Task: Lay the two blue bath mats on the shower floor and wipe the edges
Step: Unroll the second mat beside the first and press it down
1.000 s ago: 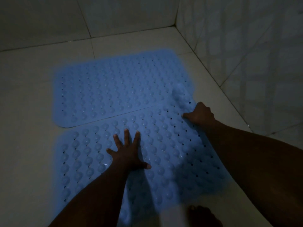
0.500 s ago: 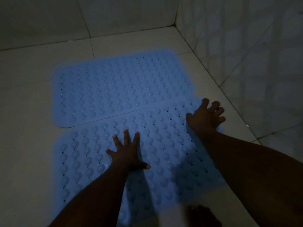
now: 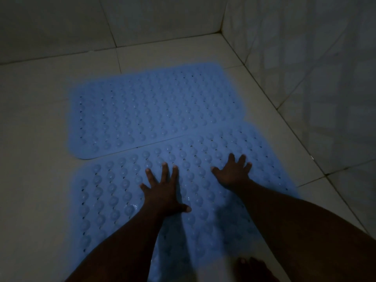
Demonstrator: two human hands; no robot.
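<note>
- Mats, both blue and studded, lie flat on the pale tiled shower floor (image 3: 36,163), their long edges touching.
- The near mat (image 3: 109,200) sits under both hands.
- The left hand (image 3: 162,192) has its fingers spread and its palm pressed flat on the middle of that mat.
- The right hand (image 3: 234,176) is also splayed flat on the mat, further right and closer to the seam between the mats.
- The far mat (image 3: 152,112) lies beyond both sets of fingertips, untouched, towards the back wall (image 3: 162,17).
- A bare foot (image 3: 254,269) stands at the near mat's front edge.
</note>
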